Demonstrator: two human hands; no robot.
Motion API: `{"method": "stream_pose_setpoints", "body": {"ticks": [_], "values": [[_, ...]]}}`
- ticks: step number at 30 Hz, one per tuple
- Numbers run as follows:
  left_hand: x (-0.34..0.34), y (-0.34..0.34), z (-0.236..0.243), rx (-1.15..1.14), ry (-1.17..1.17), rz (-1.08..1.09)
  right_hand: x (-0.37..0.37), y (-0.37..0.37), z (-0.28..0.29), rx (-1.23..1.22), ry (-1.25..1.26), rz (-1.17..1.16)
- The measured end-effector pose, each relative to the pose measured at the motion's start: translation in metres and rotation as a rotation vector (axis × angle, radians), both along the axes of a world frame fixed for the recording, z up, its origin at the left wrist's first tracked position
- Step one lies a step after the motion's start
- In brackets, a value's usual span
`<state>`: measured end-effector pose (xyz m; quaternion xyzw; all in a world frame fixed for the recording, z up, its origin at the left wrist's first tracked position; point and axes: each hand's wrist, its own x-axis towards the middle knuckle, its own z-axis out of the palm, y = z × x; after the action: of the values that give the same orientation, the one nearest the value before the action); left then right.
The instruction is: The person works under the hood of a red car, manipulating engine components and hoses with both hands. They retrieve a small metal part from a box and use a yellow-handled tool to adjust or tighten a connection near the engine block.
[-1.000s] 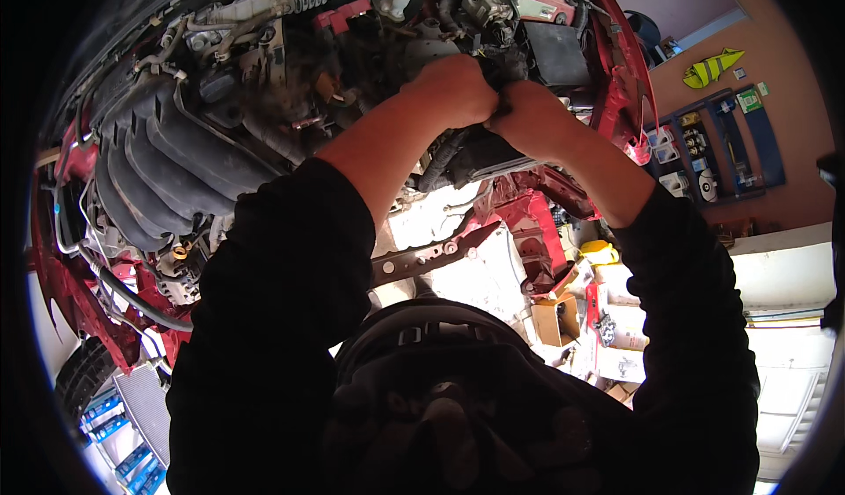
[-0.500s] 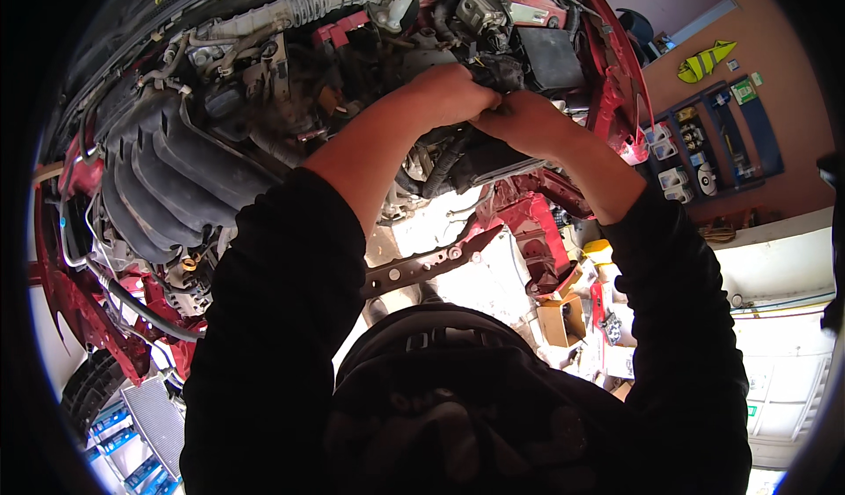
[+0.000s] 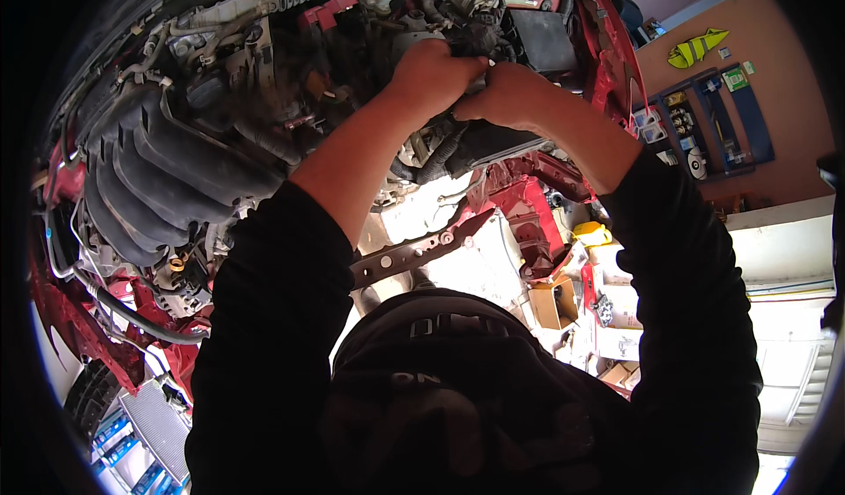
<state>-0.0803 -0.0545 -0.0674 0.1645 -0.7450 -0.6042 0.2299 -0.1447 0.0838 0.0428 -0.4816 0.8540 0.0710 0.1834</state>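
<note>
Hands (image 3: 433, 79) over parts-filled engine bay (image 3: 609, 81)

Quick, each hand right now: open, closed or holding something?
Left hand: partly curled; whether it's closed on anything can't be told.
Right hand: partly curled too; any hold is hidden.

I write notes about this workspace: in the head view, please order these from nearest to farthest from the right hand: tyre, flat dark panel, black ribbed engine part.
From the right hand:
1. flat dark panel, above, slightly right
2. black ribbed engine part, left
3. tyre, far lower left
</note>
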Motion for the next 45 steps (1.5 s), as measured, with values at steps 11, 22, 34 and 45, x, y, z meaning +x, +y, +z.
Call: {"method": "stream_pose_setpoints", "body": {"ticks": [11,22,34,45], "values": [[0.014,-0.002,0.011,0.114,-0.011,-0.057,0.03,-0.01,-0.008,0.036,0.317,-0.113],[0.011,-0.003,0.003,0.289,0.188,-0.244,-0.021,0.034,0.005,-0.277,0.168,0.098],[0.035,0.012,0.061,-0.467,-0.254,-0.202,-0.123,0.041,-0.004,-0.646,0.094,0.505],[0.04,0.035,0.051,0.041,-0.115,0.005,-0.13,0.024,-0.024,-0.854,-0.387,-0.107]]}}
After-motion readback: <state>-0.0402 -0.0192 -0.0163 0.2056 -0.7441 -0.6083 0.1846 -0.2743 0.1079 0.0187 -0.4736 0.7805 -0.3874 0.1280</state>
